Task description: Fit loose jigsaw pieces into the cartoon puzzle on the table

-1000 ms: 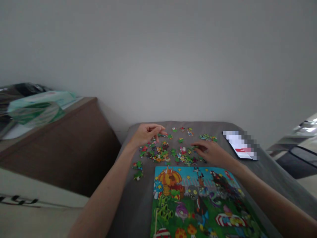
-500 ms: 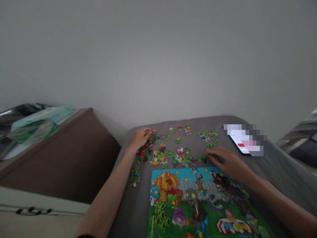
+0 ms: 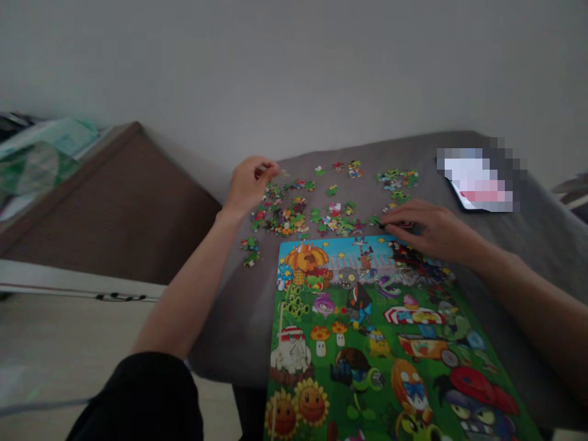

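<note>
My left hand [image 3: 249, 185] is closed in a pinch over the far left of the loose puzzle pieces [image 3: 294, 215]. A pale, blurred puzzle piece [image 3: 285, 174] shows at its fingertips. Over the top right edge of the picture board [image 3: 353, 340], my right hand [image 3: 427, 229] has thumb and forefinger together on a dark puzzle piece [image 3: 379, 225]. The board is printed with cartoon plants and zombies on green, with a blue strip along its far edge. Dark pieces [image 3: 422, 262] appear on its upper right, partly under my right hand.
A phone [image 3: 478, 184] with a lit, blurred-out screen lies at the right on the grey cloth-covered surface [image 3: 243, 324]. Left of it stands a brown cabinet [image 3: 110, 220] with plastic bags [image 3: 46, 156] on top. A plain wall [image 3: 294, 73] rises behind.
The view has tilted down, showing more of the board and my dark left sleeve. My left hand has lifted slightly from the pieces; the right hand stays near the board's far edge.
</note>
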`<move>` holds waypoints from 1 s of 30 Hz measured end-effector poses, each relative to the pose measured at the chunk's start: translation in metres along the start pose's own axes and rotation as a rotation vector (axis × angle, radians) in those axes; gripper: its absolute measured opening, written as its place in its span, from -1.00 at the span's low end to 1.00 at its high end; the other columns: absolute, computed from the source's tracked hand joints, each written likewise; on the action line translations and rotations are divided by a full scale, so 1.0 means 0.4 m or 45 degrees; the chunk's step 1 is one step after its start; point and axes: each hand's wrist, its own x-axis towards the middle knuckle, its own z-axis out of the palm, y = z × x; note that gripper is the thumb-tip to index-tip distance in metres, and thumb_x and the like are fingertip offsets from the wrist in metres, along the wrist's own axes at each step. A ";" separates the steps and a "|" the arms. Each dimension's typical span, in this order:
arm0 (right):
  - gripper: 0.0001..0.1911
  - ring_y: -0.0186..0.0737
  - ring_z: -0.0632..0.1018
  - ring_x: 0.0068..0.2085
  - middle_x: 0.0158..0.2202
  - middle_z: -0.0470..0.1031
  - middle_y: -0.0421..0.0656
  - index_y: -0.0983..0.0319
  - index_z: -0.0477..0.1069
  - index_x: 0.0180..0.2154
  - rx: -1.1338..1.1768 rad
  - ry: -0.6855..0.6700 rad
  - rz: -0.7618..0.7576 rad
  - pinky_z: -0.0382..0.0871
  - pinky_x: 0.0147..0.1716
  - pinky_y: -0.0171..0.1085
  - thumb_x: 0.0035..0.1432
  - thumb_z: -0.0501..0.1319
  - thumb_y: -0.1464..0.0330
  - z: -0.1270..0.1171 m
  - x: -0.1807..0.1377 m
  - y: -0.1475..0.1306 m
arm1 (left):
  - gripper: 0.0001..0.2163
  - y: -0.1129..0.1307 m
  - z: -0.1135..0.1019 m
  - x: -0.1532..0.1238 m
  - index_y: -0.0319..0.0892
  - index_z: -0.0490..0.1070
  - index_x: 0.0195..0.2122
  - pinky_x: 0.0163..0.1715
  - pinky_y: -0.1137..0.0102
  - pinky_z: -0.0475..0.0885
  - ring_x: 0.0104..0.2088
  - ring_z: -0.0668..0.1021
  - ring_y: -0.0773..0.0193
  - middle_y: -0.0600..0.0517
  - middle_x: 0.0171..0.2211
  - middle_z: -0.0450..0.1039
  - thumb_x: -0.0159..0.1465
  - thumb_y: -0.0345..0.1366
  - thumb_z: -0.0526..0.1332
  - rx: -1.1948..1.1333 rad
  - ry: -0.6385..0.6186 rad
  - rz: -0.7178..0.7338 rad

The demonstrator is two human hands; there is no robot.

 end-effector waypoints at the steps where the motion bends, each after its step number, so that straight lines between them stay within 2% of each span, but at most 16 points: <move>1: -0.79 0.02 0.65 -0.05 -0.16 0.69 -0.10 0.04 0.64 -0.21 0.011 -0.022 -0.020 0.45 0.12 0.07 0.30 0.22 0.20 -0.005 0.000 -0.008 | -0.82 0.019 -0.007 -0.046 -0.16 0.56 -0.06 -0.12 0.38 0.55 -0.13 0.66 0.22 -0.06 -0.10 0.64 0.46 -0.22 0.23 -0.055 -0.028 0.029; 3: -0.79 0.02 0.64 -0.02 -0.15 0.69 -0.09 0.05 0.64 -0.19 0.020 -0.032 -0.033 0.41 0.17 0.08 0.32 0.22 0.19 -0.015 0.000 -0.039 | -0.81 0.060 -0.011 -0.143 -0.15 0.58 -0.14 -0.26 0.42 0.57 -0.27 0.68 0.26 -0.01 -0.27 0.66 0.40 -0.14 0.31 -0.202 -0.134 0.088; 5: -0.75 0.01 0.64 -0.02 -0.13 0.68 -0.09 0.06 0.62 -0.11 0.054 -0.003 0.012 0.46 0.12 0.07 0.34 0.20 0.17 -0.018 -0.003 -0.093 | -0.80 0.103 -0.005 -0.231 -0.17 0.59 -0.21 -0.30 0.40 0.59 -0.32 0.69 0.24 -0.03 -0.29 0.67 0.35 -0.13 0.36 -0.617 -0.383 0.218; 7: -0.69 -0.06 0.66 -0.09 -0.10 0.67 -0.10 0.08 0.58 0.01 0.203 -0.080 0.118 0.57 -0.04 -0.03 0.37 0.18 0.15 -0.008 -0.011 -0.166 | -0.87 0.144 0.008 -0.297 -0.16 0.61 -0.26 -0.22 0.39 0.60 -0.25 0.70 0.23 -0.04 -0.24 0.68 0.32 -0.22 0.39 -0.831 -0.573 0.367; 8: -0.66 -0.10 0.68 -0.15 -0.12 0.68 -0.12 0.08 0.54 0.08 0.331 -0.152 0.172 0.61 -0.14 -0.10 0.38 0.17 0.14 0.002 -0.015 -0.204 | -0.92 0.161 0.015 -0.319 -0.16 0.62 -0.26 -0.16 0.38 0.60 -0.21 0.70 0.23 -0.05 -0.22 0.68 0.32 -0.28 0.38 -0.867 -0.669 0.448; 10: -0.58 -0.15 0.69 -0.20 -0.13 0.67 -0.13 0.09 0.46 0.19 0.577 -0.333 0.239 0.64 -0.20 -0.17 0.37 0.21 0.14 0.030 -0.026 -0.275 | -0.95 0.188 0.029 -0.348 -0.15 0.63 -0.25 -0.09 0.35 0.59 -0.18 0.69 0.23 -0.06 -0.22 0.69 0.33 -0.37 0.35 -0.887 -0.836 0.563; 12: -0.57 -0.15 0.69 -0.21 -0.18 0.68 -0.14 0.11 0.48 0.15 0.735 -0.453 0.284 0.64 -0.21 -0.20 0.31 0.29 0.13 0.061 -0.034 -0.322 | -0.91 0.198 0.040 -0.362 -0.15 0.62 -0.27 -0.09 0.34 0.58 -0.22 0.68 0.25 -0.04 -0.27 0.68 0.35 -0.41 0.31 -0.901 -0.933 0.630; 15: -0.59 -0.17 0.68 -0.28 -0.27 0.67 -0.17 0.11 0.54 0.06 0.814 -0.486 0.392 0.64 -0.26 -0.22 0.23 0.36 0.12 0.090 -0.037 -0.343 | -0.89 0.191 0.053 -0.371 -0.16 0.59 -0.30 -0.11 0.35 0.56 -0.22 0.67 0.26 -0.05 -0.28 0.66 0.37 -0.43 0.29 -0.972 -0.874 0.703; 18: -0.65 -0.16 0.67 -0.30 -0.27 0.68 -0.15 0.12 0.60 -0.03 0.715 -0.457 0.449 0.63 -0.28 -0.21 0.20 0.39 0.12 0.090 -0.033 -0.332 | -0.90 0.173 0.062 -0.374 -0.17 0.56 -0.29 -0.10 0.35 0.54 -0.20 0.65 0.26 -0.05 -0.26 0.62 0.37 -0.45 0.28 -1.027 -0.754 0.751; 20: -0.74 -0.14 0.67 -0.27 -0.26 0.68 -0.14 0.12 0.63 -0.13 0.615 -0.453 0.420 0.62 -0.25 -0.19 0.23 0.37 0.12 0.078 -0.032 -0.330 | -0.92 0.162 0.064 -0.372 -0.17 0.55 -0.27 -0.10 0.34 0.53 -0.20 0.63 0.26 -0.04 -0.27 0.60 0.36 -0.45 0.29 -1.028 -0.714 0.753; 22: -0.81 -0.15 0.66 -0.27 -0.29 0.67 -0.14 0.11 0.63 -0.24 0.560 -0.483 0.359 0.61 -0.23 -0.20 0.27 0.33 0.15 0.062 -0.035 -0.337 | -0.94 0.151 0.062 -0.365 -0.17 0.54 -0.22 -0.09 0.34 0.52 -0.19 0.62 0.26 -0.04 -0.24 0.58 0.37 -0.42 0.28 -0.973 -0.719 0.738; 24: -0.85 -0.18 0.65 -0.30 -0.32 0.64 -0.14 0.09 0.59 -0.30 0.566 -0.560 0.321 0.60 -0.29 -0.24 0.30 0.31 0.20 0.048 -0.045 -0.351 | -0.93 0.140 0.056 -0.356 -0.16 0.54 -0.15 -0.08 0.33 0.50 -0.16 0.60 0.25 -0.05 -0.18 0.58 0.39 -0.39 0.27 -0.857 -0.804 0.737; 27: -0.94 -0.21 0.65 -0.32 -0.30 0.62 -0.15 0.07 0.51 -0.27 0.630 -0.689 0.342 0.59 -0.40 -0.30 0.31 0.30 0.27 0.043 -0.065 -0.377 | -0.91 0.126 0.039 -0.350 -0.13 0.52 -0.14 0.06 0.24 0.42 -0.07 0.56 0.17 -0.04 -0.13 0.58 0.37 -0.27 0.34 -0.605 -0.921 0.831; 28: -0.98 -0.22 0.66 -0.30 -0.27 0.63 -0.16 0.05 0.51 -0.22 0.638 -0.731 0.339 0.60 -0.38 -0.32 0.31 0.30 0.29 0.047 -0.072 -0.385 | -0.87 0.124 0.034 -0.352 -0.11 0.52 -0.17 0.12 0.20 0.37 -0.01 0.53 0.11 -0.04 -0.11 0.56 0.33 -0.22 0.39 -0.508 -0.919 0.862; 30: -0.86 -0.23 0.69 -0.21 -0.18 0.67 -0.19 0.01 0.55 -0.09 0.634 -0.780 0.273 0.63 -0.25 -0.32 0.33 0.28 0.32 0.062 -0.082 -0.400 | -0.74 0.125 0.025 -0.362 -0.10 0.50 -0.22 0.16 0.14 0.30 0.09 0.45 0.01 -0.06 -0.06 0.50 0.21 -0.13 0.49 -0.333 -0.899 0.888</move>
